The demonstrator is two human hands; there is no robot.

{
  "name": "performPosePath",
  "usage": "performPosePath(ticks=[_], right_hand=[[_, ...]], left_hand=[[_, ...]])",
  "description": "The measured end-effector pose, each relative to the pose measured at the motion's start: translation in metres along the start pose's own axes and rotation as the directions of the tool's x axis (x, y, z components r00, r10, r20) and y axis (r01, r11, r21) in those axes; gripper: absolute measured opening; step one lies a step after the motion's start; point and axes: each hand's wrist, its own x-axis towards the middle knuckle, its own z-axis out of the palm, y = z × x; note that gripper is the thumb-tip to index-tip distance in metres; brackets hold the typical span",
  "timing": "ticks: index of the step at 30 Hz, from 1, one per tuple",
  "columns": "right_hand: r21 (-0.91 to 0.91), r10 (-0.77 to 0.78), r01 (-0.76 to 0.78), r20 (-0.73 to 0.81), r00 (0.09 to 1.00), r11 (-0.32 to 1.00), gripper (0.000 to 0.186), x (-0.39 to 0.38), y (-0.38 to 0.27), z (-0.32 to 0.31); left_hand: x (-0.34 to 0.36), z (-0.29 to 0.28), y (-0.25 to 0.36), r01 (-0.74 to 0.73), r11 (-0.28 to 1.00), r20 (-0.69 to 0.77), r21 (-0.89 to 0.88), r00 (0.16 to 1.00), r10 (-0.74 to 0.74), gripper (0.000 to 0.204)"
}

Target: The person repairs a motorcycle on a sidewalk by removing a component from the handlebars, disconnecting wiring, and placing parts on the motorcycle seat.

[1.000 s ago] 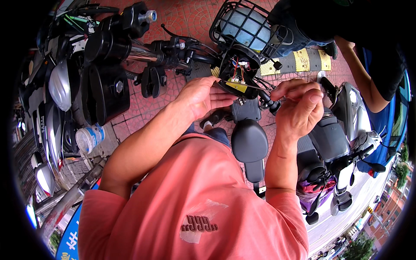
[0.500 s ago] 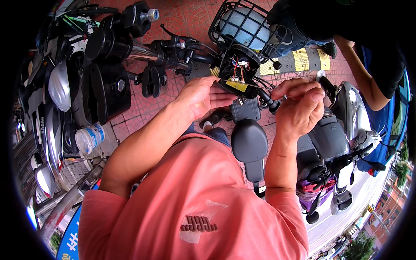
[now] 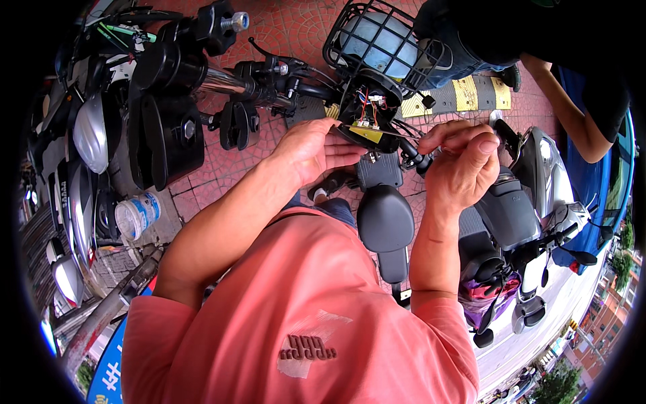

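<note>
An opened black housing [image 3: 367,101] on the e-bike's handlebar shows coloured wires and a small yellow board [image 3: 364,132]. My left hand [image 3: 316,151] grips the housing's lower left edge, its thumb at the rim and its fingers beneath. My right hand [image 3: 464,161], to the lower right, is closed on a thin metal tool [image 3: 404,132], probably a screwdriver, which reaches across the lower part of the opening; where exactly its tip rests is too small to tell.
A black wire basket [image 3: 370,37] holds something pale blue above the housing. A co-worker's bent arm [image 3: 572,114] is at upper right. Around me are a black seat [image 3: 385,215], parked scooters [image 3: 515,209], a white bucket [image 3: 136,217], a speed bump [image 3: 464,94] and a blue car [image 3: 609,182].
My right hand and the thin tool have shifted very slightly left. The co-worker's arm has moved a little upward. My left hand stays on the housing.
</note>
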Motion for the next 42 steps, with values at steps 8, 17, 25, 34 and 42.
performPosePath(ticks=[8, 17, 25, 34, 42], right_hand=[[-0.141, 0.09, -0.086, 0.02, 0.996, 0.986, 0.049, 0.025, -0.019, 0.02], [-0.239, 0.304, -0.226, 0.372, 0.877, 0.944, 0.023, 0.046, 0.012, 0.054], [-0.198, 0.203, -0.148, 0.293, 0.934, 0.969, 0.024, 0.039, 0.016, 0.045], [-0.184, 0.24, -0.184, 0.351, 0.905, 0.965, 0.028, 0.034, 0.01, 0.04], [-0.298, 0.112, -0.064, 0.145, 0.983, 0.952, 0.028, 0.017, 0.006, -0.017]], left_hand=[[-0.001, 0.005, -0.002, 0.002, 1.0, -0.039, 0.025, 0.999, -0.001, 0.03], [-0.011, 0.011, 0.002, -0.035, 0.999, -0.054, 0.036, 0.998, 0.037, 0.035], [-0.007, 0.008, 0.001, -0.039, 0.999, -0.032, 0.035, 0.999, 0.04, 0.032], [-0.007, 0.006, 0.002, -0.006, 0.999, -0.031, 0.039, 0.999, 0.007, 0.039], [-0.006, 0.005, 0.013, 0.025, 0.988, 0.12, 0.154, 0.992, -0.044, 0.047]])
